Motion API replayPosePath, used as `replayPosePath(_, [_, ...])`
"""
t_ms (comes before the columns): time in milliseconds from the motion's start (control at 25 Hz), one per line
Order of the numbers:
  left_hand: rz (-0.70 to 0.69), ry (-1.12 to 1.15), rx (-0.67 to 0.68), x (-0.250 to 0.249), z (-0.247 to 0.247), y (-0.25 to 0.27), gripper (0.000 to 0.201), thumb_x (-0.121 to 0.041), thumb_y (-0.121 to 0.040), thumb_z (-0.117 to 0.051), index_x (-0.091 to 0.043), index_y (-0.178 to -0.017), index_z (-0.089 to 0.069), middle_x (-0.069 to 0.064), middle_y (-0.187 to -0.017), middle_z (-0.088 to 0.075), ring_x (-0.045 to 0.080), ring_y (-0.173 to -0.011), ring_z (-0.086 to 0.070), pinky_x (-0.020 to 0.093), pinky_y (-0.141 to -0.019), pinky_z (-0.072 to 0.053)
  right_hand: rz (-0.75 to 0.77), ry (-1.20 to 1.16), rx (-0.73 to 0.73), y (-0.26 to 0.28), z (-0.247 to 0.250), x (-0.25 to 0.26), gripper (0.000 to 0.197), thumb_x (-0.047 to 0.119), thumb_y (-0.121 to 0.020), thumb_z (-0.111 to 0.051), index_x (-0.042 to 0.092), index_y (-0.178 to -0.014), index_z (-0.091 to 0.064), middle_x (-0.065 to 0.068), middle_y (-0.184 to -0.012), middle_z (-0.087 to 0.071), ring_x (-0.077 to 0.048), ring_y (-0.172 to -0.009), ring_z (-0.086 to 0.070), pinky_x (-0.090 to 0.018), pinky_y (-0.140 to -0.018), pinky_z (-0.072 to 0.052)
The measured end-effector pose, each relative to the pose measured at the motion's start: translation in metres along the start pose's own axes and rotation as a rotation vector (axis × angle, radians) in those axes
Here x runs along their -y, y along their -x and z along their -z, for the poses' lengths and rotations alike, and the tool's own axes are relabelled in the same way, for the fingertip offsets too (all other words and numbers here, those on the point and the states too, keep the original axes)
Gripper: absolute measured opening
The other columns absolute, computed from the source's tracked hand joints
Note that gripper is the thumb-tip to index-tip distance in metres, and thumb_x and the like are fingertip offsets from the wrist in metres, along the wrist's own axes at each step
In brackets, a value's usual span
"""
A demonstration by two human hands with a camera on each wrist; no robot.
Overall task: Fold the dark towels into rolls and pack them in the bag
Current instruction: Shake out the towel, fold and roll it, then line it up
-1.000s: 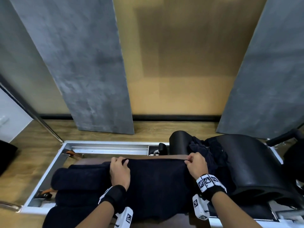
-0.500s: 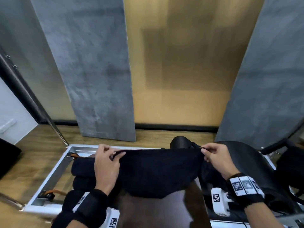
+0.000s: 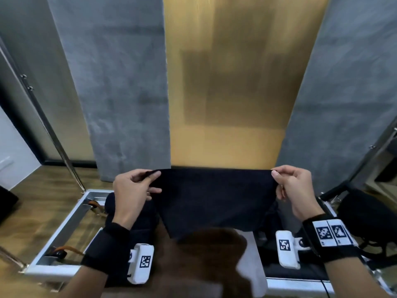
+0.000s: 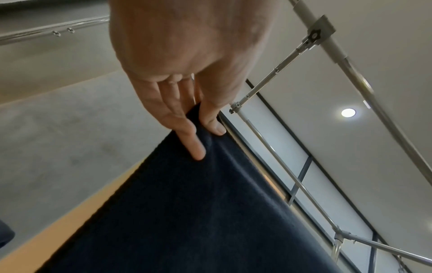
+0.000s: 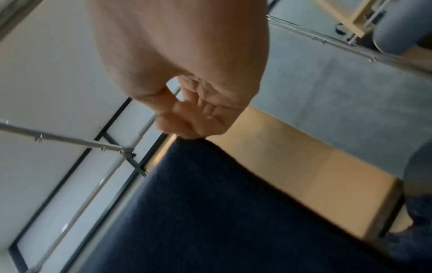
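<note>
The left hand (image 3: 131, 190) and right hand (image 3: 294, 188) each pinch a top corner of the dark towel (image 3: 214, 201), which hangs spread between them (rolled towels (image 3: 113, 203) lie at 8 o'clock).

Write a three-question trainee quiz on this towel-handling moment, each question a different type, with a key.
1. True or false: the dark towel lies flat on the brown pad.
2. Multiple choice: how does the left hand hold the towel? A) palm pressed flat on it; B) thumb and fingers pinching its top corner; C) not touching it.
3. Fill in: the right hand pinches the towel's other top ____.

Key
1. False: both hands hold it up by its top edge, and it hangs spread between them.
2. B, as the left wrist view shows.
3. Corner.
</note>
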State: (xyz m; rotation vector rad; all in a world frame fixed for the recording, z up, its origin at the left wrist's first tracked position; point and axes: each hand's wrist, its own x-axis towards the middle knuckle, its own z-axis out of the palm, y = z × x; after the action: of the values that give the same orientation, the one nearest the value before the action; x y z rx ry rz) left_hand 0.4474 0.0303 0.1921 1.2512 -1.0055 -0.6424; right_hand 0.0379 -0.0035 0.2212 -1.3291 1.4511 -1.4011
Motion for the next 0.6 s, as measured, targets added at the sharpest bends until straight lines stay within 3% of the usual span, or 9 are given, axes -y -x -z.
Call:
replayPosePath(80, [0.010, 0.005, 0.008, -0.006, 0.005, 0.008, 0.016, -0.030, -0.080, -0.092, -0.020, -0.084, -0.081, 0.007, -0.073, -0.078, 0.032, -0.052, -0.074, 0.021, -0.038, -0.047, 0.013, 0.018, -0.037, 0.010, 0.007, 0.008, 0.011, 0.006, -0.100, -0.065, 0.000, -0.094, -0.071, -0.014, -0.045, -0.049, -0.020, -0.032, -0.042, -0.022, -0.036, -0.035])
replayPosePath(160, [-0.009, 0.003, 0.000, -0.015, 0.009, 0.015, 0.021, -0.033, -0.078, -0.093, -0.018, -0.082, -0.079, 0.009, -0.070, -0.076, 0.033, -0.049, -0.072, 0.024, -0.039, -0.049, 0.041, -0.027, -0.062, 0.021, 0.006, 0.017, 0.009, 0.004, -0.102, -0.062, -0.001, -0.098, -0.069, -0.016, -0.057, -0.064, -0.023, -0.042, -0.062, -0.027, -0.047, -0.052])
replayPosePath(240, [0.003, 0.118, 0.011, -0.019, 0.007, 0.020, 0.014, -0.020, -0.086, -0.087, -0.013, -0.086, -0.076, 0.011, -0.078, -0.078, 0.037, -0.063, -0.077, 0.026, -0.045, -0.056, 0.066, -0.104, -0.068, 0.031, 0.000, 0.022, 0.010, -0.003, -0.103, -0.058, -0.003, -0.099, -0.067, -0.021, -0.084, -0.073, -0.028, -0.072, -0.078, -0.032, -0.070, -0.065])
replayPosePath(320, [0.013, 0.230, 0.048, -0.021, 0.007, 0.026, 0.003, -0.004, -0.097, -0.072, -0.006, -0.096, -0.073, 0.010, -0.090, -0.079, 0.036, -0.083, -0.080, 0.027, -0.060, -0.063, 0.096, -0.154, -0.057, 0.039, -0.003, 0.024, 0.014, -0.008, -0.101, -0.057, -0.003, -0.097, -0.069, -0.021, -0.099, -0.074, -0.028, -0.091, -0.079, -0.031, -0.085, -0.064])
replayPosePath(360, [0.012, 0.260, 0.060, -0.022, 0.008, 0.029, 0.009, 0.001, -0.100, -0.066, -0.004, -0.099, -0.073, 0.010, -0.095, -0.078, 0.035, -0.090, -0.080, 0.027, -0.067, -0.065, 0.104, -0.165, -0.043, 0.043, -0.003, 0.025, 0.016, -0.008, -0.101, -0.058, -0.001, -0.097, -0.071, -0.019, -0.102, -0.076, -0.027, -0.096, -0.078, -0.030, -0.089, -0.063])
replayPosePath(440, [0.021, 0.300, 0.070, -0.022, 0.014, 0.036, 0.013, 0.003, -0.100, -0.064, -0.003, -0.102, -0.075, 0.010, -0.097, -0.078, 0.036, -0.095, -0.079, 0.028, -0.069, -0.065, 0.096, -0.181, -0.028, 0.049, 0.002, 0.026, 0.015, -0.006, -0.100, -0.061, 0.001, -0.097, -0.073, -0.017, -0.098, -0.077, -0.026, -0.094, -0.079, -0.029, -0.087, -0.063])
replayPosePath(600, [0.033, 0.285, 0.055, -0.026, 0.034, 0.051, 0.007, -0.008, -0.088, -0.082, -0.009, -0.095, -0.083, 0.015, -0.090, -0.080, 0.035, -0.084, -0.080, 0.031, -0.060, -0.064, 0.095, -0.102, -0.054, 0.065, 0.014, 0.024, 0.007, -0.001, -0.099, -0.066, 0.000, -0.096, -0.072, -0.019, -0.080, -0.076, -0.032, -0.069, -0.078, -0.027, -0.065, -0.063])
